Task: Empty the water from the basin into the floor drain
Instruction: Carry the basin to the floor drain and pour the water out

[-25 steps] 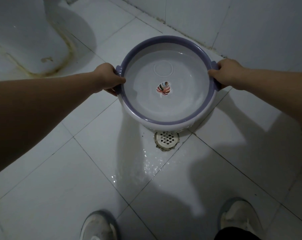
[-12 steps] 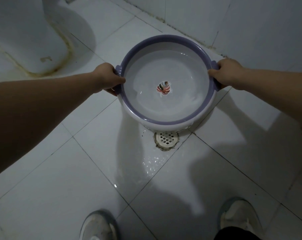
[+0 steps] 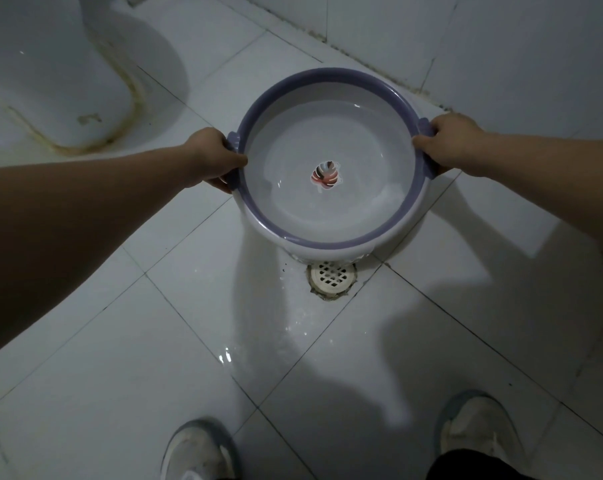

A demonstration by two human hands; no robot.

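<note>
The basin [image 3: 331, 216] hangs between our two hands, its near rim tipped down just above the floor drain [image 3: 331, 278]. Our left hand [image 3: 211, 157] has its fingers [image 3: 236, 162] curled tight over the purple rim at one handle, and our right hand [image 3: 449, 142] clamps the opposite handle the same way, its fingers [image 3: 420, 141] pressed together on the rim.

What could go wrong: the pour looks to land slightly to the left of the grate, since the wet floor [image 3: 293, 323] already glistens on that side, toward our shoes [image 3: 196, 452]. Tipping faster would likely send a sheet of water past the drain and onto our feet. A wet rim could also slide under our fingers if one side drops.

Inside, between our hands, a shallow layer of clear water [image 3: 372, 199] pools toward the lowered near edge, over a leaf sticker [image 3: 325, 174] on the bottom. We judge the basin mostly drained. Beyond our left hand stands a toilet base [image 3: 68, 81].
</note>
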